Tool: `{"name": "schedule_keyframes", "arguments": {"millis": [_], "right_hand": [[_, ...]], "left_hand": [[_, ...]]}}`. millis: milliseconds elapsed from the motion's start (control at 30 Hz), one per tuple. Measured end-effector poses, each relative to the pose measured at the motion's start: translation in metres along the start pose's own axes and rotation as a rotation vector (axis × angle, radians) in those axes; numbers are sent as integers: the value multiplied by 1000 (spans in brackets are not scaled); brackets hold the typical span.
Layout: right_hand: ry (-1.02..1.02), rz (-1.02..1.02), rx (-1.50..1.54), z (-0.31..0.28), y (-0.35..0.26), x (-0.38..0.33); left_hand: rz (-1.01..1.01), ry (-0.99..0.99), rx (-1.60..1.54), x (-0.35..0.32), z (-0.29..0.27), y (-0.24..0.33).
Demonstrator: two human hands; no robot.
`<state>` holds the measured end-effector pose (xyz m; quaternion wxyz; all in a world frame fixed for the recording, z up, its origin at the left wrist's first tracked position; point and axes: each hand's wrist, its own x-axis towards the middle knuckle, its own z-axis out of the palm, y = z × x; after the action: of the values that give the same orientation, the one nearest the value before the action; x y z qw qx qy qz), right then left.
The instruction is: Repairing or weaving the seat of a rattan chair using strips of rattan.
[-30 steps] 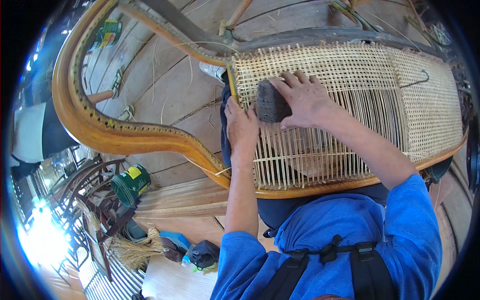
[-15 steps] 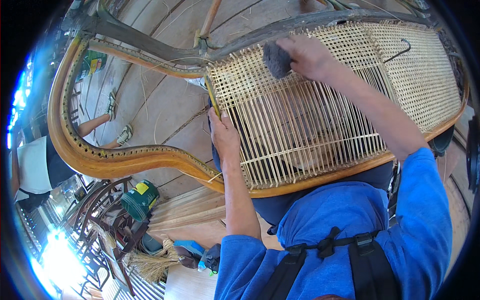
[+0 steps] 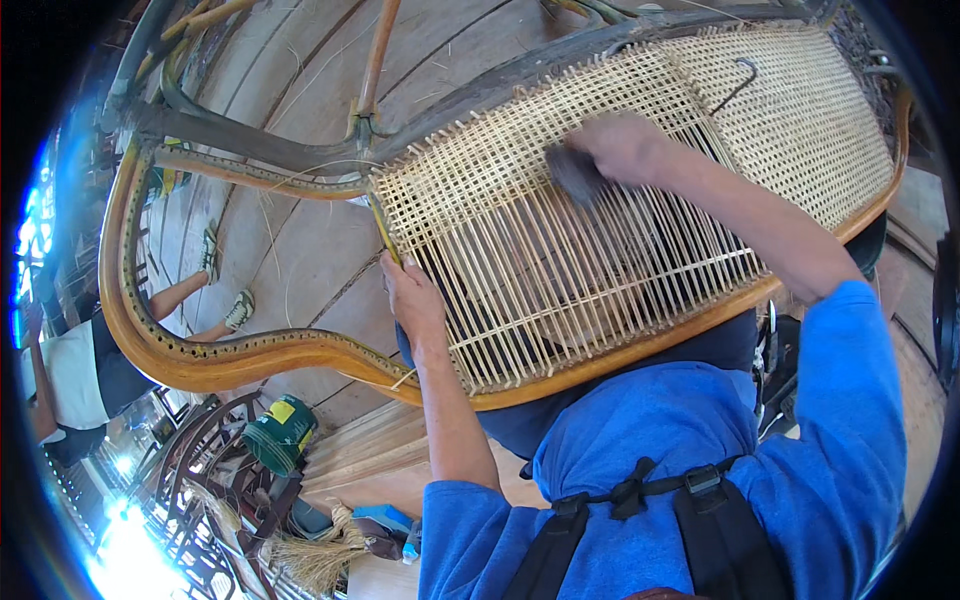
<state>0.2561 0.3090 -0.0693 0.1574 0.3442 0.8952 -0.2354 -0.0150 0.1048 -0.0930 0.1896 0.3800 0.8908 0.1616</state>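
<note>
A long curved wooden furniture frame (image 3: 240, 362), with a row of small holes along its edge, lies across my lap. Cane webbing (image 3: 480, 190) fills its right part, tightly woven at the far side. Nearer to me, mostly parallel cane strands (image 3: 560, 290) run with gaps between them. My right hand (image 3: 628, 148), blurred by motion, holds a dark grey fuzzy pad (image 3: 578, 175) against the cane where weave and open strands meet. At the panel's left end, my left hand (image 3: 414, 300) grips the narrow yellowish crosspiece (image 3: 384, 228) of the frame.
A dark hooked tool (image 3: 736, 86) rests on the finished weave. Left of me stand a green bucket (image 3: 278, 436) and dark curved wooden pieces (image 3: 185, 470). A bundle of straw-like fibre (image 3: 318, 555) lies at lower left. Another person (image 3: 85, 370) is at the far left.
The frame and my left hand have shifted left and slightly tilted. My right hand has drawn the pad nearer to me across the cane, toward the open strands.
</note>
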Motion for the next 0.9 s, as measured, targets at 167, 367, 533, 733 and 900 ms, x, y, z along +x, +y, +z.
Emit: {"name": "schedule_keyframes", "arguments": {"millis": [167, 367, 533, 733, 900], "right_hand": [[55, 25, 32, -28, 43, -33], [94, 239, -23, -5, 60, -50], [102, 338, 280, -26, 30, -91], [88, 420, 275, 15, 2, -84], [143, 649, 338, -5, 34, -97]], "left_hand": [[38, 45, 48, -3, -2, 7], [53, 50, 65, -14, 1, 13], [-12, -1, 60, -15, -3, 8], [32, 25, 52, -8, 8, 16], [-23, 19, 57, -6, 1, -1]]}}
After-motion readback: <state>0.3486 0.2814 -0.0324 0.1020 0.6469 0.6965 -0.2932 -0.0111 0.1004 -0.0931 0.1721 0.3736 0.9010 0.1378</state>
